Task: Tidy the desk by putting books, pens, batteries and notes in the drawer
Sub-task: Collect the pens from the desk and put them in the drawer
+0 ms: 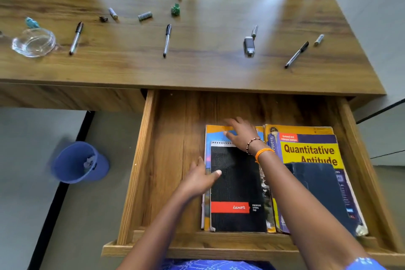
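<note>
The tabletop [197,61] runs wide across the far half of the view, and the open drawer [175,138] juts toward the viewer below its right part. Books already lie in the drawer: a thick yellow book [311,151] at the right with a dark book [317,186] on it, and just left a stack topped by a black spiral pad [236,193] over a blue-and-orange book [217,136]. So the books look done, in my judgement.

The left hand [201,177] is spread flat, thumb on the pad's left edge. The right hand [241,131] is open too, fingers spread on the far end of that stack; neither grips anything, and they seem to be squaring the pile.

Still on the tabletop are three pens, left [76,38], middle [167,40] and right [297,54], plus several batteries [144,16] scattered along the far side. A glass dish [34,42] sits at the far left, and a blue bin [79,162] stands on the floor.

The small green thing [175,9], the grey block [249,46] and a teal scrap [31,22] are too blurred to name. No loose notes are clear to see. The near right drawer corner is hidden by an arm.
</note>
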